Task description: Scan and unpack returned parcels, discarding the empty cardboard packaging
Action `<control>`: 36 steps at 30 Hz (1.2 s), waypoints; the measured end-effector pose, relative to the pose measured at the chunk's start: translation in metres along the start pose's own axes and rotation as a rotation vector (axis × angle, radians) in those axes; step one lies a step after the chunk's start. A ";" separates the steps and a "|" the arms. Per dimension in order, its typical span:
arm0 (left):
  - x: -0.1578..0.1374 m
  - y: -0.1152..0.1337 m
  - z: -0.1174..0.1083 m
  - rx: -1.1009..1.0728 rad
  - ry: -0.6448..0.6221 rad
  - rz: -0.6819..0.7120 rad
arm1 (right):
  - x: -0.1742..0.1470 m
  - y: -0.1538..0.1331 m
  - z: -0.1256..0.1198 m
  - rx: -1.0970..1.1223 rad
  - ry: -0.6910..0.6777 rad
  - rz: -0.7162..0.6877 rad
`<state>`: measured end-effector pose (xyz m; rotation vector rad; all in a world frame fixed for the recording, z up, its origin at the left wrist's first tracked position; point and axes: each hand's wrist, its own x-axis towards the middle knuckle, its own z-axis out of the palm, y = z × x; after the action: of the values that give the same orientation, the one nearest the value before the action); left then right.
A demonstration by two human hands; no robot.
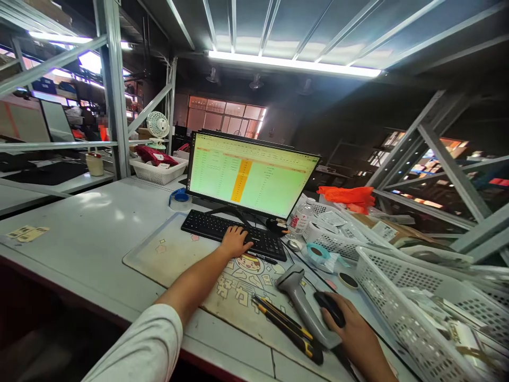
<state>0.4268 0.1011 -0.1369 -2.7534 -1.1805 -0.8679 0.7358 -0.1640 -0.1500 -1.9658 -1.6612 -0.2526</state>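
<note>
My left hand (235,241) rests on the black keyboard (207,225), fingers spread over the keys and holding nothing. The fingers of my right hand (350,323) are curled round a black computer mouse (330,307) at the right of the printed desk mat (159,254). Just left of the mouse lies a grey barcode scanner (304,305). Beside it are yellow-and-black utility knives (286,326). Behind the keyboard stands a monitor (254,175) showing a spreadsheet with an orange column. A dark pen (260,257) lies along the keyboard's front edge.
White baskets (397,297) filled with packets line the right side. A plastic bottle (302,217), a teal tape roll (318,253) and a dark-centred roll (348,280) stand nearby. Blue tape (181,195) sits left of the monitor, before another basket (159,172). Metal posts (113,90) frame the table.
</note>
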 end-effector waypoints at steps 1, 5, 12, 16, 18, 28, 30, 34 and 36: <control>0.000 0.000 0.000 0.000 0.001 -0.002 | 0.000 0.000 0.001 0.006 0.006 0.006; 0.000 0.001 0.000 0.003 0.004 -0.003 | 0.002 0.005 0.004 0.015 0.009 0.021; 0.001 0.001 0.000 0.006 0.016 -0.005 | 0.005 0.011 0.006 0.016 -0.017 0.000; 0.000 0.001 0.000 0.000 0.014 -0.006 | 0.006 0.012 0.006 0.017 -0.014 -0.020; 0.000 0.001 0.000 -0.003 0.012 -0.008 | 0.006 0.012 0.006 0.011 -0.018 -0.019; 0.001 -0.001 0.004 -0.010 0.001 -0.005 | 0.007 0.016 0.008 -0.012 -0.001 -0.034; 0.001 -0.001 0.003 -0.008 0.001 -0.006 | 0.007 0.017 0.009 -0.010 -0.003 -0.032; 0.001 -0.001 0.001 -0.006 -0.001 -0.007 | 0.006 0.020 0.006 -0.019 -0.037 -0.030; 0.001 0.000 0.001 -0.005 -0.002 -0.008 | 0.005 0.021 0.004 -0.030 -0.052 -0.030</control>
<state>0.4272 0.1020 -0.1375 -2.7564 -1.1922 -0.8706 0.7563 -0.1594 -0.1569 -1.9858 -1.7302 -0.2407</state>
